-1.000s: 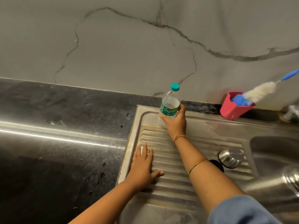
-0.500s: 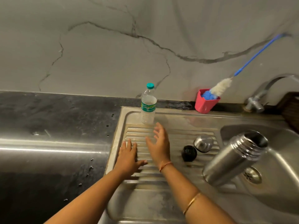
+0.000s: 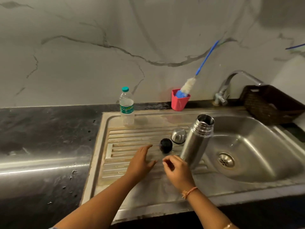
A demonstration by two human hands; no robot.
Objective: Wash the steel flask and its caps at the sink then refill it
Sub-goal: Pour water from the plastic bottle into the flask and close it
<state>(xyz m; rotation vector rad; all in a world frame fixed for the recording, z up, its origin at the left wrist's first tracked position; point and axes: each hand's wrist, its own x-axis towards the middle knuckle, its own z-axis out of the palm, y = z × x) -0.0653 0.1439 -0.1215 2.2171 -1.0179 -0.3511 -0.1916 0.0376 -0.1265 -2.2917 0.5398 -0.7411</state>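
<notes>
The open steel flask (image 3: 196, 139) stands upright on the ribbed drainboard (image 3: 125, 146), right at the edge of the sink basin (image 3: 257, 146). Just left of it lie its steel outer cap (image 3: 178, 135) and its black inner cap (image 3: 165, 145). A plastic water bottle (image 3: 126, 107) with a green lid stands at the drainboard's far left corner. My left hand (image 3: 140, 162) hovers flat over the ribs, fingers spread, holding nothing. My right hand (image 3: 179, 172) is beside the flask's base with fingers loosely curled, empty and apart from the flask.
A pink cup (image 3: 179, 100) at the back holds a bottle brush (image 3: 188, 85) with a long blue handle. The tap (image 3: 231, 83) arches over the basin, with a dark wicker basket (image 3: 270, 103) to its right. Black countertop (image 3: 46, 146) stretches left.
My right hand has let go of the water bottle and drawn back toward the flask's base. My left hand lifted and shifted right. The view swung right, bringing the flask and basin in.
</notes>
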